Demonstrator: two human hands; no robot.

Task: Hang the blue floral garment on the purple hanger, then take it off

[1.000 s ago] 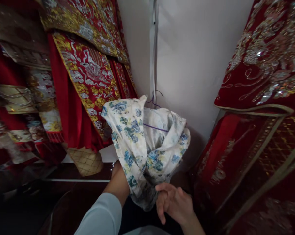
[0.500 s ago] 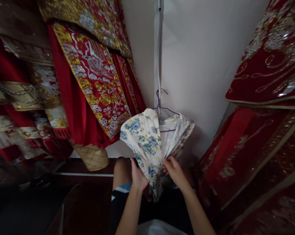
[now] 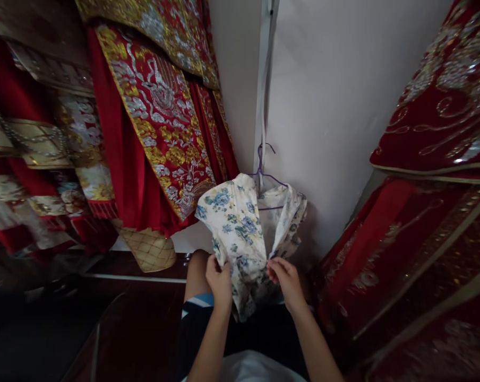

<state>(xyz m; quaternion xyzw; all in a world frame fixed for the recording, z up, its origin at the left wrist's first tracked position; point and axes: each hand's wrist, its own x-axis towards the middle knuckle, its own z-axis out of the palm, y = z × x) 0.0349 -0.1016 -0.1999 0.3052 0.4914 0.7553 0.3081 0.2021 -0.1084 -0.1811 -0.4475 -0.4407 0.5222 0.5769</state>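
Observation:
A white top (image 3: 240,223) with blue and yellow flowers hangs from a purple wire hanger (image 3: 259,164), its front lying in a deep V. Its lower part falls in folds over my lap. At the left side edge, my left hand (image 3: 220,281) grips the cloth between thumb and fingers. My right hand (image 3: 283,278) pinches the edge of the front opening near the bottom of the V. What lies under its curled fingers is partly hidden.
Red garments with gold and silver embroidery (image 3: 160,116) hang at the left. More red beaded garments (image 3: 435,122) hang on the right. A pale wall (image 3: 323,95) with a white strip (image 3: 265,79) stands ahead. A gold quilted piece (image 3: 152,252) hangs low left.
My left hand has shifted from beneath the top to its left edge and closed on the cloth. The top's front lies more spread. The right hand stays at the opening's edge.

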